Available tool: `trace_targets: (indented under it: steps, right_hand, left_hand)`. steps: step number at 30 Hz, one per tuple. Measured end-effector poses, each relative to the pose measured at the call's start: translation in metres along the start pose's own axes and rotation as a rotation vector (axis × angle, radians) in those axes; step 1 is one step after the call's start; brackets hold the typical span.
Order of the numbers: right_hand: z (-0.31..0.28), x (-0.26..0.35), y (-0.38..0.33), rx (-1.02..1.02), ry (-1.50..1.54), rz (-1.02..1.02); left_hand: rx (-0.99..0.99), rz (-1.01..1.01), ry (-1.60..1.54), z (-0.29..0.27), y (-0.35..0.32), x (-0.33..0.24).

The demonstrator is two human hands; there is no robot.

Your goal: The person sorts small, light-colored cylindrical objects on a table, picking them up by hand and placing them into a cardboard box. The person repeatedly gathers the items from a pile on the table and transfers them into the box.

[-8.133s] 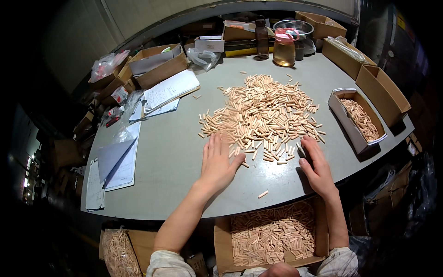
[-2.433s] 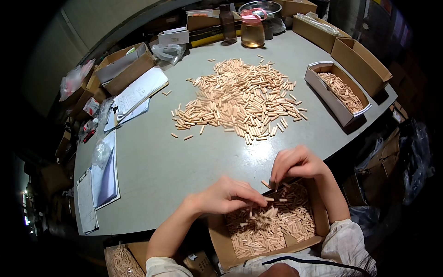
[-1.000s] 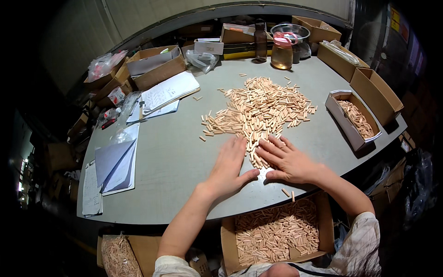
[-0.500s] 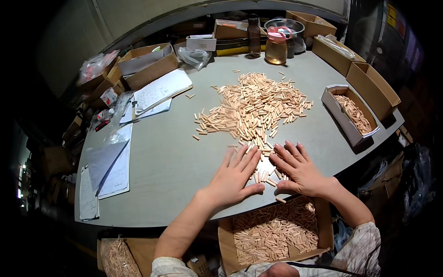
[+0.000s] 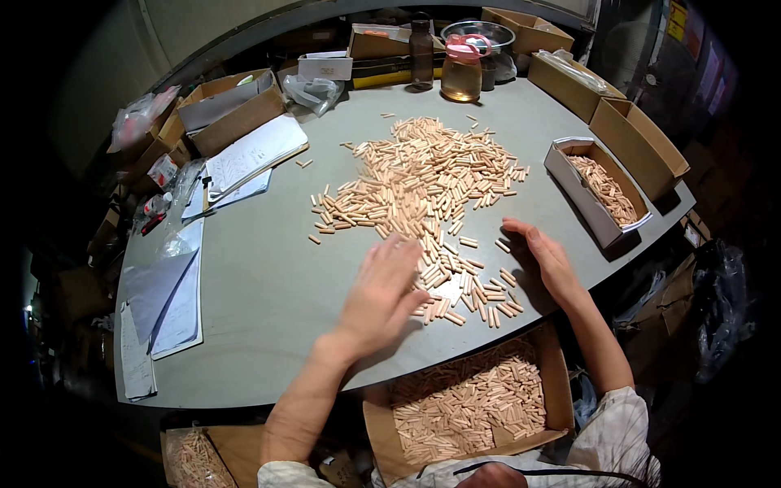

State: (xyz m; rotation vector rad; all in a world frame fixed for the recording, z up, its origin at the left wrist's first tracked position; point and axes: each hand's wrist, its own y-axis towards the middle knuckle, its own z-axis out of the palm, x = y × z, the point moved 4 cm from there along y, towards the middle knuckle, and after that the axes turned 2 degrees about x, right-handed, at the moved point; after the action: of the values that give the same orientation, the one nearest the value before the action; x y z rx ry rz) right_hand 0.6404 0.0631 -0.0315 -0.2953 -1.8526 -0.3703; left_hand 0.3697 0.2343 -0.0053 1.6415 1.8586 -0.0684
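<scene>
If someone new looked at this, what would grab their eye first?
Probably the big loose pile of small wooden pegs spread across the middle of the grey table, with the left hand and right hand at its near side. Next might be the open cardboard box full of pegs below the table's near edge, then the pink-topped jug at the far edge.

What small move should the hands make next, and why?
Probably bring the right hand inward against the loose pale pegs near the edge of the table: it is off to their right, the left hand borders their left, and an open carton of similar pegs lies just past that edge.
</scene>
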Motion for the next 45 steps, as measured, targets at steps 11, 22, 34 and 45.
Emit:
trace_targets:
  steps: [11,22,34,45]
  right_hand:
    - [0.023,0.02,-0.02,0.146,0.342,0.031]
    - [0.012,0.03,-0.037,0.116,-0.495,-0.333]
    - [0.023,0.058,-0.053,0.57,0.222,-0.056]
    - [0.008,0.009,-0.018,-0.018,0.381,0.112]
  left_hand:
    - [-0.22,-0.25,-0.124,-0.008,-0.007,0.03]
    - [-0.205,-0.141,0.076,-0.008,-0.002,0.03]
    - [-0.25,-0.137,0.131,-0.011,-0.008,0.034]
    - [-0.179,-0.178,-0.128,-0.016,-0.007,0.025]
